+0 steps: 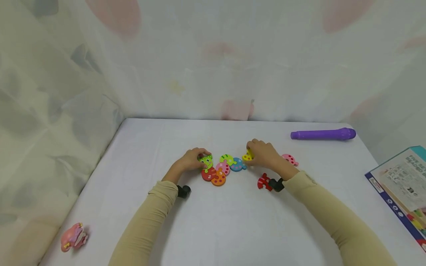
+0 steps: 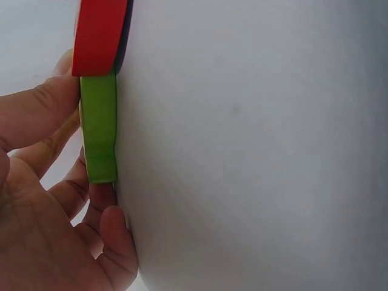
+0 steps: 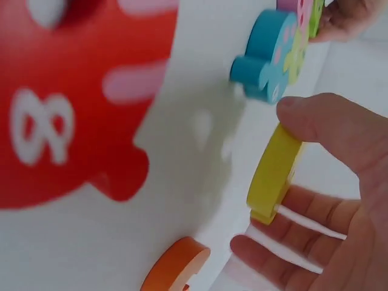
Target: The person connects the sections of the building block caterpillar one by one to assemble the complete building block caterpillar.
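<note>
While the left hand [image 1: 191, 160] pinches the green head piece [image 1: 208, 161] at the left end, the puzzle chain [image 1: 223, 168] zigzags over the tabletop [image 1: 213, 225], long axis left to right, out to the blue piece [image 1: 236, 165], knob facing right; just beside it, apart, yellow piece [image 1: 247, 156], pinched in the right hand [image 1: 264, 153], the nearer to that knob

Your right hand [image 3: 354, 242] pinched a yellow piece [image 3: 273, 173] near a blue piece [image 3: 267, 45]. A red piece [image 3: 79, 79] marked 8 lay upper left, an orange piece [image 3: 173, 267] below; your left hand [image 3: 350, 17] touched a green piece [image 3: 315, 18].
</note>
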The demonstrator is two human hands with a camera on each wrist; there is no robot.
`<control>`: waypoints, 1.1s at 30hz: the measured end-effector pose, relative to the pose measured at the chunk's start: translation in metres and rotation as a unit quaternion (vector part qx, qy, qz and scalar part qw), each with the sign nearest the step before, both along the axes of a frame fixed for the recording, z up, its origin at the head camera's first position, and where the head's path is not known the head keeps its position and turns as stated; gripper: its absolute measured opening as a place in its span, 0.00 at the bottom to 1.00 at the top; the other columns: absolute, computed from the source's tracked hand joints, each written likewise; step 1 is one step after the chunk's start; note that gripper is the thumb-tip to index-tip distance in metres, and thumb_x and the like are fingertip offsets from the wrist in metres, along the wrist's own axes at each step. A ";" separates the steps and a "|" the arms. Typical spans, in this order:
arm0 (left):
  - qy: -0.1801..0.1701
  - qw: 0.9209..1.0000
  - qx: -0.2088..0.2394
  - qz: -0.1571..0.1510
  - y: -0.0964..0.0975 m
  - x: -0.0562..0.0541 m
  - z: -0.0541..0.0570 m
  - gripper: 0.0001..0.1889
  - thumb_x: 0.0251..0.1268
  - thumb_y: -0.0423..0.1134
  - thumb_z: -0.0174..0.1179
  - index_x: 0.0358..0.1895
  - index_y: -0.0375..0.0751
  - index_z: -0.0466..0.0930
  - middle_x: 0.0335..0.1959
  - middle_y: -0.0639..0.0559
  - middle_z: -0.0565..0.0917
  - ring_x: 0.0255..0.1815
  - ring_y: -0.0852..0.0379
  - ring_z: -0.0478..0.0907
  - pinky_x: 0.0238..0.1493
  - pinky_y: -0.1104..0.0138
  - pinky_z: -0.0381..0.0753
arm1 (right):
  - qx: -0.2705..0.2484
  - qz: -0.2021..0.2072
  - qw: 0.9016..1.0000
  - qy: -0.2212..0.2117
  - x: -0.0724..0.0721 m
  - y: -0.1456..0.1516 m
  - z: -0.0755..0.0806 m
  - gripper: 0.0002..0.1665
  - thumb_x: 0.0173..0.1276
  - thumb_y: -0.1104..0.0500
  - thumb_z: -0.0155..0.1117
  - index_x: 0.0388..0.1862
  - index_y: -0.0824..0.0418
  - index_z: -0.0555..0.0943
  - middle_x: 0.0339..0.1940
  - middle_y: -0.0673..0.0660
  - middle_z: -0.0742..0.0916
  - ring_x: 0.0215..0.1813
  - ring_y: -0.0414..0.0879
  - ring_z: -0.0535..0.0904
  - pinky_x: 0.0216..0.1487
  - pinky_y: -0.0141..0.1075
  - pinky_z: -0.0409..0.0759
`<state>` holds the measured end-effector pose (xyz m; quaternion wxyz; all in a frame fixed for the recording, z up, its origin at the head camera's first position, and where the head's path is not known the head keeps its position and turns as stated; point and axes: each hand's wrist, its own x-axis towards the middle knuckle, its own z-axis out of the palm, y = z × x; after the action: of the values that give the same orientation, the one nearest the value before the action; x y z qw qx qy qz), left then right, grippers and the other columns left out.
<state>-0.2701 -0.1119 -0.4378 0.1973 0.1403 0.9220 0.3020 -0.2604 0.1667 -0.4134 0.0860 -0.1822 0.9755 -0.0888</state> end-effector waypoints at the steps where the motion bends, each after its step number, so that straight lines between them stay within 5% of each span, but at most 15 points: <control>1: -0.001 1.000 0.000 0.001 0.000 0.000 0.000 0.24 0.55 0.37 0.65 0.58 0.48 0.74 0.52 0.44 0.74 0.55 0.47 0.68 0.56 0.52 0.68 | -0.004 0.013 1.000 -0.001 0.003 0.000 0.000 0.29 0.53 0.46 0.70 0.49 0.60 0.75 0.43 0.57 0.78 0.42 0.51 0.73 0.44 0.47 0.72; 8: 0.000 1.000 0.000 0.003 0.000 0.000 0.001 0.24 0.55 0.36 0.65 0.57 0.47 0.74 0.52 0.44 0.74 0.54 0.47 0.67 0.56 0.52 0.68 | -0.004 0.070 0.998 0.008 0.020 -0.002 -0.003 0.28 0.52 0.48 0.71 0.51 0.55 0.76 0.47 0.56 0.77 0.45 0.50 0.73 0.46 0.48 0.73; 33: 0.003 1.000 -0.004 -0.001 0.000 -0.001 -0.001 0.24 0.55 0.37 0.65 0.57 0.48 0.74 0.50 0.45 0.74 0.53 0.48 0.67 0.55 0.53 0.68 | 0.020 0.054 0.998 -0.001 0.028 -0.007 -0.011 0.33 0.49 0.46 0.73 0.52 0.58 0.75 0.43 0.56 0.78 0.41 0.49 0.73 0.43 0.45 0.74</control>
<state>-0.2714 -0.1114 -0.4390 0.1950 0.1417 0.9237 0.2979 -0.2328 0.1595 -0.4239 0.0948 -0.2330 0.9657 -0.0647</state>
